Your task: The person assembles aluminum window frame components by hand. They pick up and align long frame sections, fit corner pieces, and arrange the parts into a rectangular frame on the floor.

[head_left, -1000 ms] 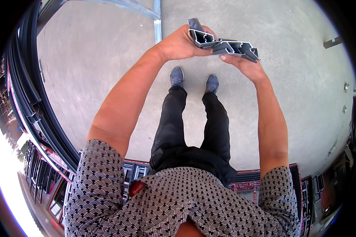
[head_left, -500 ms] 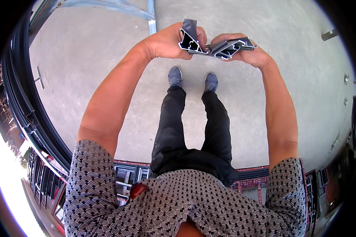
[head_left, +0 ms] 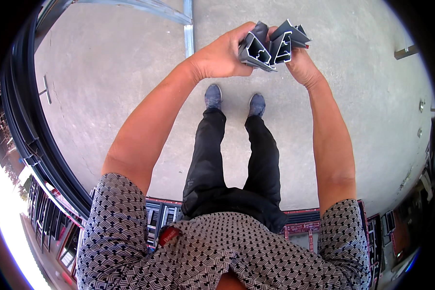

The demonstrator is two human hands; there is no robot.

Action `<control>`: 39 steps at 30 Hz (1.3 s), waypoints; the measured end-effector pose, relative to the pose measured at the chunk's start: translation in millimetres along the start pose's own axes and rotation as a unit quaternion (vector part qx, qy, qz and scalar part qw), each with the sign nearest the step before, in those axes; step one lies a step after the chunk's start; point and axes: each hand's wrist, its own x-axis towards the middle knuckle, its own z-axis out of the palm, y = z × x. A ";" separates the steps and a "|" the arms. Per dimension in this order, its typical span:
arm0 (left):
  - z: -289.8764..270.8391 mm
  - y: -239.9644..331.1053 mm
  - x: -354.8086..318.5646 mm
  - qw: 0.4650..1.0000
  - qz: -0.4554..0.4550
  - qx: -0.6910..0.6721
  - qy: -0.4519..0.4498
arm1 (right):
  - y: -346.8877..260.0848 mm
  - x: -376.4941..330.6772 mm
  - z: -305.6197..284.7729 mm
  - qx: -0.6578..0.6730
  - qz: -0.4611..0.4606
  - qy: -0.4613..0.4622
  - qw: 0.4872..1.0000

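Head view: left hand [head_left: 225, 54] grips a dark-grey hollow metal profile [head_left: 257, 50]; right hand [head_left: 302, 66] grips an angular dark-grey metal profile [head_left: 282, 46] close beside it. Seemingly the step is holding both together, interlocked or not is unclear; the next move calls for firm fingers.

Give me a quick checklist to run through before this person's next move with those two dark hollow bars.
1. Left hand gripping the left bar: ok.
2. Right hand holding the right bar: ok, though the bar hides part of the hand.
3. Hollow cut ends of both bars in view: ok.
4. Bars fastened together: cannot tell; they sit close, side by side.
5. Gloves on: not ok, both hands are bare.
6. Both shoes on the grey floor: ok.
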 end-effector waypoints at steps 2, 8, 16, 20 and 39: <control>6.1 3.2 -5.2 0.997 -0.006 -0.053 0.052 | -7.1 0.8 8.4 0.044 0.018 0.021 0.999; 28.5 -6.7 -12.0 0.976 -0.041 -0.154 0.151 | -24.6 7.1 27.9 0.065 0.022 0.044 0.997; 26.9 -7.7 -14.4 0.985 0.005 -0.094 0.145 | -30.2 9.8 54.1 0.012 0.010 0.135 0.991; 19.4 -3.5 -17.1 0.985 -0.015 -0.089 0.145 | -28.8 4.2 53.3 -0.035 -0.006 0.090 0.995; 10.7 -7.7 -19.5 0.988 0.005 -0.038 0.153 | -30.8 -19.7 58.2 -0.004 0.004 0.010 1.000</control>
